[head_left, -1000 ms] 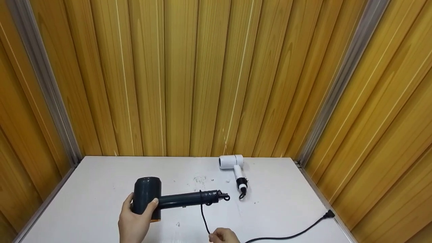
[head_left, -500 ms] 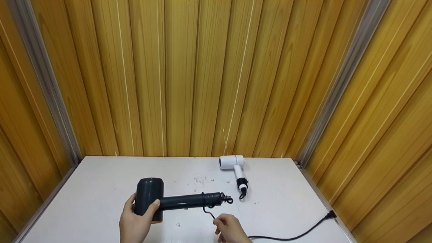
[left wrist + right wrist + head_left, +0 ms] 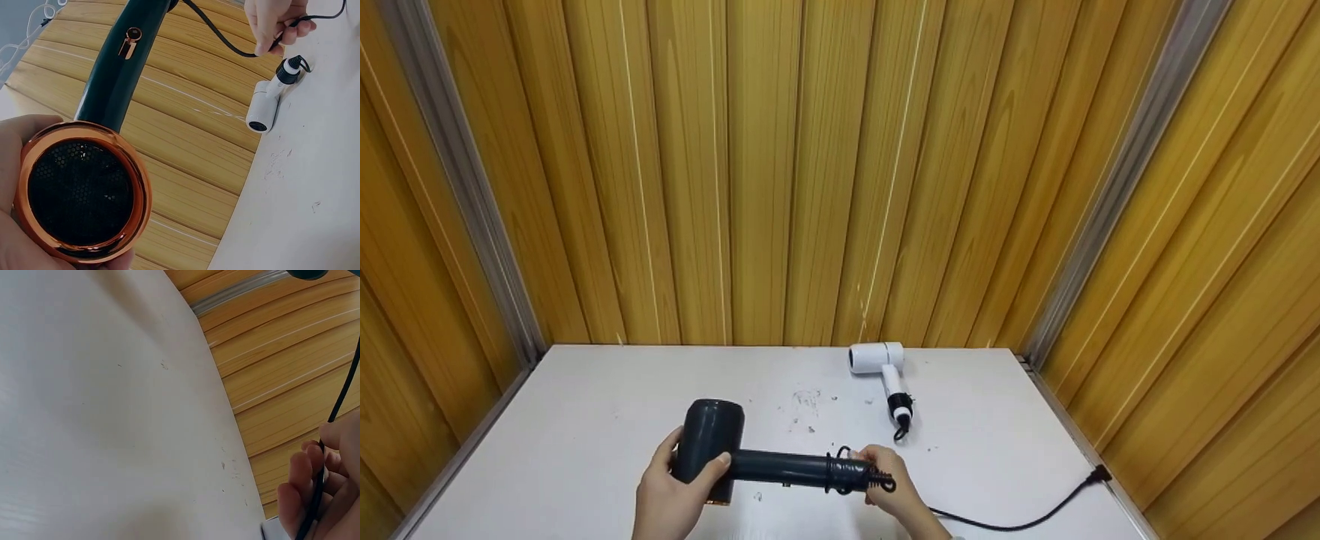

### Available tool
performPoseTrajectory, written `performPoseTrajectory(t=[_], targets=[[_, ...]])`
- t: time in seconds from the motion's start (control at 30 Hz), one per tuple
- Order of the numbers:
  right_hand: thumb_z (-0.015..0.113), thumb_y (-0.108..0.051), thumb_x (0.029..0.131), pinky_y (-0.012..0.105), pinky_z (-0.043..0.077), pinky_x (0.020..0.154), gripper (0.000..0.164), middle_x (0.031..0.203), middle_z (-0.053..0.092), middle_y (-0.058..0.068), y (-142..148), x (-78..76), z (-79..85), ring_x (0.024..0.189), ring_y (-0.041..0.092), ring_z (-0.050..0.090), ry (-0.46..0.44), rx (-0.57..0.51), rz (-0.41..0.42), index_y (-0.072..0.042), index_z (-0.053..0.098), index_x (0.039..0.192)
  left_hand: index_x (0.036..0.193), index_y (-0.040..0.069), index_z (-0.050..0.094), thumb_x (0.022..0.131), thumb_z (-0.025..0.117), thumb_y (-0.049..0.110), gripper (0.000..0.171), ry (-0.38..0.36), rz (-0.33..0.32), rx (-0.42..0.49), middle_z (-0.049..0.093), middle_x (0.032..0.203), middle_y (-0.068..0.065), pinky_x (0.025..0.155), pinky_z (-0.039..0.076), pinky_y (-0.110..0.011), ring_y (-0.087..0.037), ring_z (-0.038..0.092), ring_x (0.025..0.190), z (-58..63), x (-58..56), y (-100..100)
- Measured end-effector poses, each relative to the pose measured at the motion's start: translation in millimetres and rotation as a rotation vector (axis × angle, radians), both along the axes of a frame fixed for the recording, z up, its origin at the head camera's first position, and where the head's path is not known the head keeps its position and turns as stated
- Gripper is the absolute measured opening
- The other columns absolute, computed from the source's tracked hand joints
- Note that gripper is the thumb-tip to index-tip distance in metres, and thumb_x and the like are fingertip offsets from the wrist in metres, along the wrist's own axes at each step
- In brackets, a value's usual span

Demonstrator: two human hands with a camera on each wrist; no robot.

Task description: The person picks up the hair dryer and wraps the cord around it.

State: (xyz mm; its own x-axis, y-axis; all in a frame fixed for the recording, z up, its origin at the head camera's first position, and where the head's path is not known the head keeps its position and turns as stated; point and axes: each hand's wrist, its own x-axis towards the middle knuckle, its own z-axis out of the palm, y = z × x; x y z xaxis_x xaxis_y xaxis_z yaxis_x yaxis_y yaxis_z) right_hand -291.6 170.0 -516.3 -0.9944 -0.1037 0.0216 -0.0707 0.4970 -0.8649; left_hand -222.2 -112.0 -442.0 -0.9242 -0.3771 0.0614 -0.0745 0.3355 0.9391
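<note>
In the head view, a dark green hair dryer lies level above the white table, its handle to the right. My left hand grips its barrel, thumb across the front. In the left wrist view, a copper-coloured ring circles the mesh end of the barrel, and a small switch sits on the handle. Black power cord is wound around the handle's end. My right hand, partly behind that end, pinches the cord between thumb and fingers, as the right wrist view shows.
A white hair dryer, its cord bundled at its handle, lies towards the back of the white table. The black plug rests near the right edge, its cord running towards my right arm. Wood-patterned walls enclose the back and sides.
My right hand has moved up from below the handle to behind its end, bringing the cord around it. The dark green hair dryer has shifted slightly right and down in my left hand.
</note>
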Motion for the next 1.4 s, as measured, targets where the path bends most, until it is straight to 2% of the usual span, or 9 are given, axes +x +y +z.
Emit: performPoseTrajectory(t=[0.17, 0.23, 0.43, 0.63, 0.9, 1.13, 1.4], targets=[[0.056, -0.027, 0.088, 0.016, 0.029, 0.041, 0.027, 0.051, 0.04, -0.01, 5.2, -4.1, 7.9, 0.045, 0.002, 0.034, 0.155, 0.067, -0.022, -0.006, 0.058, 0.07, 0.134, -0.003, 0.032, 0.066, 0.076, 0.042, 0.093, 0.028, -0.063, -0.014, 0.054, 0.104, -0.027, 0.05, 0.052, -0.03, -0.022, 0.061, 0.072, -4.5, 0.4, 2.6], [0.058, -0.027, 0.087, 0.016, 0.025, 0.041, 0.027, 0.05, 0.037, -0.011, 6.6, -5.8, 10.0, 0.043, 0.001, 0.031, 0.19, 0.076, -0.023, -0.007, 0.057, 0.068, 0.134, -0.003, 0.033, 0.066, 0.077, 0.041, 0.092, 0.037, -0.089, -0.024, 0.055, 0.105, -0.027, 0.05, 0.052, -0.03, -0.022, 0.061, 0.073, -6.7, 0.5, 3.5], [0.059, -0.032, 0.086, 0.017, 0.023, 0.04, 0.031, 0.051, 0.035, -0.009, 10.2, -8.6, 24.8, 0.043, -0.001, 0.029, 0.242, 0.072, 0.015, -0.007, 0.056, 0.069, 0.134, -0.004, 0.033, 0.064, 0.078, 0.039, 0.093, 0.049, -0.141, -0.022, 0.054, 0.108, -0.029, 0.05, 0.052, -0.031, -0.024, 0.062, 0.076, -14.3, 0.5, 5.1], [0.058, -0.038, 0.085, 0.016, 0.025, 0.04, 0.031, 0.052, 0.036, -0.009, 11.9, -2.6, 51.7, 0.044, 0.0, 0.029, 0.274, 0.074, 0.045, -0.01, 0.057, 0.072, 0.133, -0.006, 0.034, 0.063, 0.078, 0.04, 0.095, 0.052, -0.153, -0.06, 0.054, 0.111, -0.03, 0.049, 0.052, -0.031, -0.023, 0.062, 0.076, -18.1, 0.3, 5.0], [0.057, -0.041, 0.085, 0.016, 0.027, 0.04, 0.03, 0.051, 0.038, -0.01, 8.3, 16.8, 78.4, 0.043, -0.001, 0.03, 0.355, 0.069, 0.076, -0.013, 0.058, 0.074, 0.132, -0.01, 0.033, 0.063, 0.079, 0.037, 0.095, 0.08, -0.136, -0.102, 0.056, 0.106, -0.029, 0.049, 0.051, -0.029, -0.021, 0.061, 0.071, -22.8, -1.7, 7.2], [0.057, -0.036, 0.086, 0.015, 0.025, 0.039, 0.025, 0.051, 0.036, -0.01, 8.6, 41.1, 89.5, 0.042, -0.002, 0.028, 0.415, 0.057, 0.102, -0.013, 0.057, 0.075, 0.131, -0.011, 0.034, 0.064, 0.079, 0.036, 0.093, 0.094, -0.106, -0.147, 0.058, 0.101, -0.027, 0.05, 0.05, -0.03, -0.022, 0.061, 0.071, -26.5, -4.4, 8.7], [0.056, -0.033, 0.087, 0.013, 0.021, 0.039, 0.021, 0.048, 0.029, -0.015, 8.4, 67.1, 93.3, 0.041, -0.005, 0.022, 0.441, 0.197, 0.147, -0.019, 0.057, 0.073, 0.131, -0.011, 0.035, 0.063, 0.079, 0.035, 0.093, 0.1, -0.106, -0.171, 0.06, 0.095, -0.025, 0.047, 0.048, -0.027, -0.018, 0.059, 0.064, -32.2, -5.2, 9.9]])
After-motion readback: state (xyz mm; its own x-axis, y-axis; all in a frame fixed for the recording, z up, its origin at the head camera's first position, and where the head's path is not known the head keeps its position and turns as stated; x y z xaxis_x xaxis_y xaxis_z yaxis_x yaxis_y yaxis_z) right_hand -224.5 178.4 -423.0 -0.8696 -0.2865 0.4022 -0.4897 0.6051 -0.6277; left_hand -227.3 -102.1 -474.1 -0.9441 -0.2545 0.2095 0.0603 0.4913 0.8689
